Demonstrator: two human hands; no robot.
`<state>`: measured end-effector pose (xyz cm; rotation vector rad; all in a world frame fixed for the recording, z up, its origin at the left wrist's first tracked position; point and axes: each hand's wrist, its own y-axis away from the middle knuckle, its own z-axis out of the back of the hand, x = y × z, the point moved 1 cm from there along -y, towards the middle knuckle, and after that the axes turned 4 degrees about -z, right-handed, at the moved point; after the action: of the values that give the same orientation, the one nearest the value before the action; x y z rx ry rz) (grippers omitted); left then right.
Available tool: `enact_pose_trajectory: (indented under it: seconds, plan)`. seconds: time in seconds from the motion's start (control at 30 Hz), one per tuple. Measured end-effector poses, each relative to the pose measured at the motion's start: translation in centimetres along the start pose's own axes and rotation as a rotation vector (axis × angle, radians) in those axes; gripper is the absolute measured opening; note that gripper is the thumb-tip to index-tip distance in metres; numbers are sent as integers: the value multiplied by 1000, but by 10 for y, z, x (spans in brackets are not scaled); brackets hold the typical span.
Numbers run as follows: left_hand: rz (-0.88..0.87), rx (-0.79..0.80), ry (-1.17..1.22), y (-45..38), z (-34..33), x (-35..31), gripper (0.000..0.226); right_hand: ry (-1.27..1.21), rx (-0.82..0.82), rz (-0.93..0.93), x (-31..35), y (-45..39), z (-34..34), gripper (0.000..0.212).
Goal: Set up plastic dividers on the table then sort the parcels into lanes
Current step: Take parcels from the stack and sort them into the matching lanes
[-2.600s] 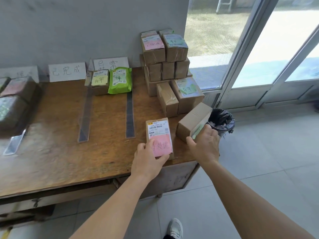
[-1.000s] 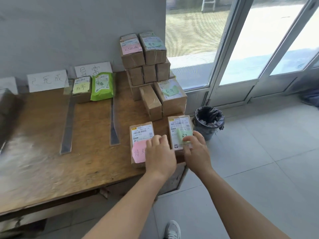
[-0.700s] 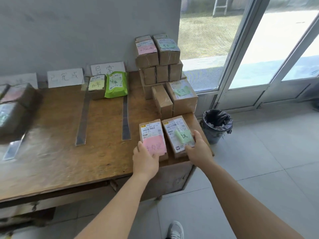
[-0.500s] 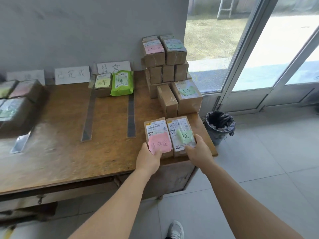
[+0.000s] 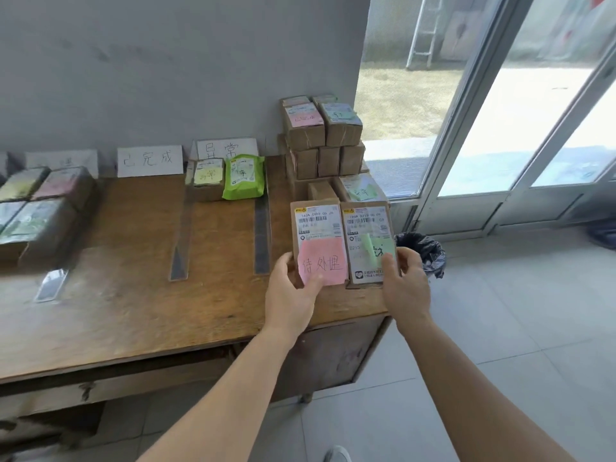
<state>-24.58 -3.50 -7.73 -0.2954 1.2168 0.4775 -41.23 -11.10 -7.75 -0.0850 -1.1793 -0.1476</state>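
Observation:
Two brown parcels are lifted side by side above the table's right front corner. My left hand [image 5: 291, 291] grips the parcel with the pink note [image 5: 316, 241] at its lower edge, thumb on the note. My right hand [image 5: 405, 281] grips the parcel with the green note [image 5: 366, 241] at its lower right corner. Clear plastic dividers [image 5: 181, 241] [image 5: 261, 238] [image 5: 50, 288] lie flat on the wooden table [image 5: 133, 305], marking lanes. A brown box with a yellow note [image 5: 206, 176] and a green packet [image 5: 243, 176] sit in the lane between two dividers.
A stack of brown parcels [image 5: 323, 138] stands at the table's back right. More parcels [image 5: 36, 208] lie at the far left. Paper signs [image 5: 150, 160] lean on the grey wall. A black-lined bin [image 5: 423, 251] stands on the floor right of the table, by glass doors.
Both parcels lay flat near the table's front edge with my hands at their near ends. Now both hands have raised them together off the table, faces tilted toward me.

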Motion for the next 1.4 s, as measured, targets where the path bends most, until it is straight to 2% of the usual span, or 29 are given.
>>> enact_pose_trajectory:
  seconds: [0.13,0.4,0.73,1.23,1.4]
  plan:
    - [-62,-51,55,-1,24,-12,68,-76,-17,44,26,5,-11,20]
    - [-112,-179,83,-10,86,-23,67,-183,139,90,75,22,-54,44]
    - [-83,-344,50,-49,145,-28,68,-208,241,199,126,7,-121,50]
    - [-42,-524,113,-99,243,-23,59,-300,582,249,194,-7,-235,40]
    - [-24,-503,153,-112,287,-8,59,-287,601,259,211,8,-276,39]
